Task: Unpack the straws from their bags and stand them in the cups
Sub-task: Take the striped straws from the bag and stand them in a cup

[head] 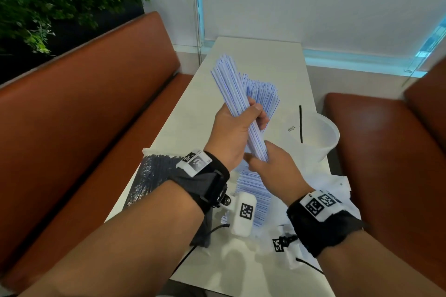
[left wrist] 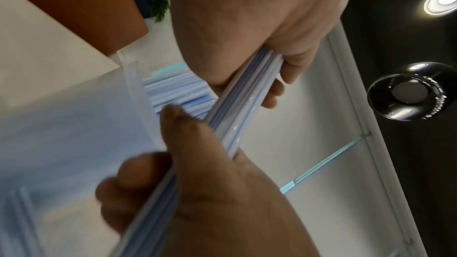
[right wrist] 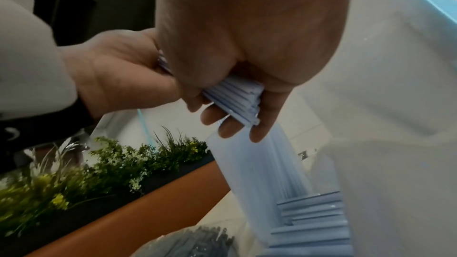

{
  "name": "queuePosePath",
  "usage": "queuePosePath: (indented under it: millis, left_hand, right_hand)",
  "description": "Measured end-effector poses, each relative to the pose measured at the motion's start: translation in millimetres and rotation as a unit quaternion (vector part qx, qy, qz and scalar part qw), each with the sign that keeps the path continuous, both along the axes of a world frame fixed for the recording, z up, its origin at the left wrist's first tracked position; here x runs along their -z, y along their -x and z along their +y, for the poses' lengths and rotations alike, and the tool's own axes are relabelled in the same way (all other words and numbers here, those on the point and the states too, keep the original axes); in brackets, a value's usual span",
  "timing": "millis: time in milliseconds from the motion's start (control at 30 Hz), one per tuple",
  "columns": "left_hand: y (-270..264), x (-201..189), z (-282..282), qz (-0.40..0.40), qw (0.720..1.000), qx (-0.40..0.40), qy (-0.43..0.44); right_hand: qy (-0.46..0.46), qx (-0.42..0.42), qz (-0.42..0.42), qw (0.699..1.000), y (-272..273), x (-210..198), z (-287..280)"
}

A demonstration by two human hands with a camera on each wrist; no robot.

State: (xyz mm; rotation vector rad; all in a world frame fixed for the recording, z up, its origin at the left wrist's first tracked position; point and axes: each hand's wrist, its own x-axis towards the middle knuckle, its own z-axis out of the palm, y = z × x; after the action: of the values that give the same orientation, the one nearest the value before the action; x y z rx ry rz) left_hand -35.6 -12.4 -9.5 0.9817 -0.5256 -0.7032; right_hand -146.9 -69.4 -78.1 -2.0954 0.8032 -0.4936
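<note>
Together my left hand (head: pixel 235 128) and right hand (head: pixel 270 164) were curled round one bundle of blue-striped straws (head: pixel 243 103), left at the middle, right at the lower end, probably to square it before standing it up. Beyond it, more striped straws stood in a cup (head: pixel 263 96) mid-table (head: pixel 260 55). Another cup (head: pixel 321 135) with one black straw (head: pixel 300 123) sat at the right edge, a bag of black straws (head: pixel 149 176) at the left.
</note>
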Motion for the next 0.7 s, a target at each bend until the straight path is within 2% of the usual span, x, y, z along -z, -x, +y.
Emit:
queuePosePath:
  millis: [100, 200, 267, 367, 433, 500, 567, 633, 700]
  left_hand:
    - [-9.1, -4.6, -2.8, -0.024, 0.999, -0.025, 0.015]
    - [-9.6, -14.5, -3.0, -0.101, 0.995, -0.02, -0.008]
    - [-20.6, -28.8, -4.8, -0.141, 0.987, -0.073, 0.002]
    - [-51.9, -55.3, -9.6, -0.141, 0.967, -0.194, 0.089]
    - [-62.5, -61.5, -16.0, -0.152, 0.954, -0.228, 0.119]
    - [-62.4, -50.7, -24.9, -0.183, 0.954, -0.22, 0.084]
    - [-60.8, -30.6, -30.6, -0.227, 0.953, -0.199, -0.004]
    - [-65.7, -8.1, -31.4, -0.282, 0.935, -0.191, -0.094]
    - [-74.7, 10.2, -31.3, -0.327, 0.912, -0.2, -0.147]
  right_hand:
    - [0.029, 0.036, 0.023, 0.999, -4.9, -0.8, -0.1]
    - [0.065, 0.038, 0.044, 0.996, -14.5, -3.7, 0.5]
    - [0.119, 0.049, 0.065, 0.99, -18.5, -6.4, -4.8]
    - [0.192, 0.051, 0.11, 0.974, -18.9, -5.6, -16.2]
    - [0.221, 0.032, 0.132, 0.966, -23.9, -2.1, -22.1]
    - [0.232, -0.004, 0.163, 0.959, -33.7, 2.7, -28.3]
    - [0.226, -0.045, 0.197, 0.953, -42.5, 7.4, -35.4]
    - [0.246, -0.081, 0.205, 0.944, -47.0, 13.8, -41.0]
    - [0.265, -0.085, 0.198, 0.94, -48.6, 20.3, -44.9]
